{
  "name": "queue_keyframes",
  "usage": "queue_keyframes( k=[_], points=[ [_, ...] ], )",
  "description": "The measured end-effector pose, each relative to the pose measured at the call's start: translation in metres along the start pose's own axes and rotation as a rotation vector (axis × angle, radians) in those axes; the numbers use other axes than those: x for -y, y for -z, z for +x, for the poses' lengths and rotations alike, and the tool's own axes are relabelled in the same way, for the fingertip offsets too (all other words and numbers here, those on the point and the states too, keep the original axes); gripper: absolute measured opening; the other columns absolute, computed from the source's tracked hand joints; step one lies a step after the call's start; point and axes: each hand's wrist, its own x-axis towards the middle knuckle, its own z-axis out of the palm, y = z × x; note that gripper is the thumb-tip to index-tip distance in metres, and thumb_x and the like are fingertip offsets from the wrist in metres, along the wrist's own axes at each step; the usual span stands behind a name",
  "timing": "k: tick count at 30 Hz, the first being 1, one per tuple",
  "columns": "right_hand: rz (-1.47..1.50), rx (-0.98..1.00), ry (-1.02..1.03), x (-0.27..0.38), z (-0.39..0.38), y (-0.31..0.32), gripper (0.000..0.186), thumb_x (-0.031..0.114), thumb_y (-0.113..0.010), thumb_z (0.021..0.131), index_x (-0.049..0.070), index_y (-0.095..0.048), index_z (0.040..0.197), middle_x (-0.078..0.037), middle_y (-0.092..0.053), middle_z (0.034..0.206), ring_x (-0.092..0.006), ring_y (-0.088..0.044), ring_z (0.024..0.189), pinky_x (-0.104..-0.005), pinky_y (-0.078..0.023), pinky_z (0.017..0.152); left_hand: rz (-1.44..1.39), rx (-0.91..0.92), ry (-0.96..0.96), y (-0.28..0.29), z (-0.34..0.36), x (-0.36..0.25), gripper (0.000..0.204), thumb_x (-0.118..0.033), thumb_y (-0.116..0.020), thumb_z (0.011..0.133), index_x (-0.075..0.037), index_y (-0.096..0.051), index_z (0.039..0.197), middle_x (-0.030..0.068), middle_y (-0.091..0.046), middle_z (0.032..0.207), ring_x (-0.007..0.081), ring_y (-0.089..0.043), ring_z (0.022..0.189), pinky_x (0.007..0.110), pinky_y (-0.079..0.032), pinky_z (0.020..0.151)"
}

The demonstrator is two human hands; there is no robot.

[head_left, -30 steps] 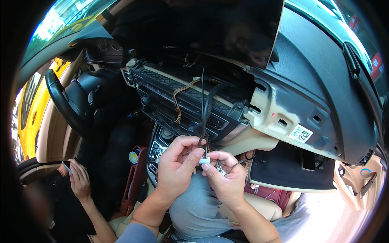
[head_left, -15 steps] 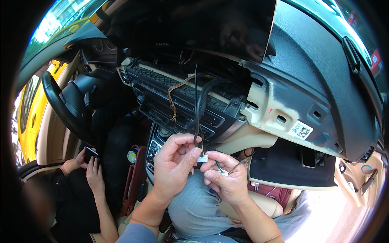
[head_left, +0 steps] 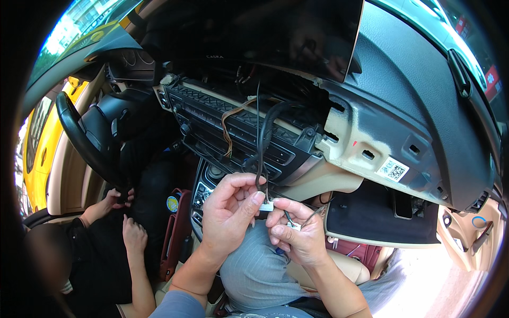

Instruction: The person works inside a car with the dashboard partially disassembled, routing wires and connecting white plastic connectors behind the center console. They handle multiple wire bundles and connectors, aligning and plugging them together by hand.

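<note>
Above my knee, my left hand point(head_left: 229, 212) is closed in a pinch on a small white wire connector point(head_left: 266, 206). A thick black cable point(head_left: 262, 140) hangs down to it from the opened dashboard. Close beside it, my right hand point(head_left: 299, 236) is closed on a thin dark wire with a white tag or plug point(head_left: 294, 226). The fingertips of both hands nearly meet at the white connector. My palm and fingers partly hide the wire ends.
A large dark screen point(head_left: 249, 32) overhangs the centre console point(head_left: 228, 122), where a loose brown wire bundle point(head_left: 227, 127) hangs. At right is the stripped dashboard point(head_left: 382, 143); below it, a phone point(head_left: 403, 204) lies on the open glovebox lid point(head_left: 360, 222). Another person point(head_left: 101, 259) sits near the steering wheel point(head_left: 79, 140).
My hands and the connector have barely moved. The other person's phone has turned so its lit screen no longer shows, and one of that person's hands has come away from it.
</note>
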Motion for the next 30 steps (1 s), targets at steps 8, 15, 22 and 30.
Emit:
queue_keyframes(
  k=[8, 15, 22, 30],
  points=[
    [-0.062, 0.029, 0.022, 0.001, -0.002, 0.002, 0.054, 0.005, -0.070, 0.095, 0.003, -0.053, 0.146, -0.014, -0.068, 0.108, -0.0139, -0.065, 0.077, -0.0177, -0.043, 0.052, -0.154, 0.115, 0.040, 0.006, 0.000, 0.000, 0.036, 0.001, -0.067, 0.095, 0.002, -0.057, 0.129, 0.0058, -0.061, 0.104, 0.0068, -0.058, 0.086, 0.018, -0.050, 0.070],
    [-0.085, 0.032, 0.058, 0.005, -0.003, -0.002, 0.053, 0.012, -0.065, 0.101, 0.001, -0.048, 0.150, -0.015, -0.069, 0.110, -0.0137, -0.064, 0.078, -0.0178, -0.043, 0.053, -0.157, 0.146, 0.063, 0.005, -0.002, 0.005, 0.049, 0.010, -0.067, 0.089, 0.001, -0.055, 0.135, 0.0113, -0.059, 0.127, 0.0098, -0.059, 0.097, 0.022, -0.055, 0.079],
    [-0.300, -0.091, 0.110, 0.005, 0.003, -0.016, 0.044, 0.018, -0.065, 0.103, -0.001, -0.055, 0.142, -0.009, -0.071, 0.101, -0.0070, -0.062, 0.073, -0.0169, -0.040, 0.052, 0.044, 0.077, -0.023, 0.005, -0.005, 0.005, 0.054, 0.011, -0.069, 0.086, 0.002, -0.054, 0.137, 0.0114, -0.062, 0.120, 0.0109, -0.065, 0.094, 0.024, -0.055, 0.081],
    [-0.376, -0.134, 0.094, 0.004, 0.003, -0.023, 0.040, 0.018, -0.066, 0.102, 0.000, -0.060, 0.137, -0.005, -0.072, 0.099, -0.0051, -0.061, 0.073, -0.0166, -0.040, 0.053, 0.238, 0.033, -0.193, 0.005, -0.009, 0.002, 0.057, 0.011, -0.071, 0.084, 0.000, -0.056, 0.138, 0.0123, -0.068, 0.108, 0.0130, -0.069, 0.088, 0.025, -0.057, 0.078]
  ],
)
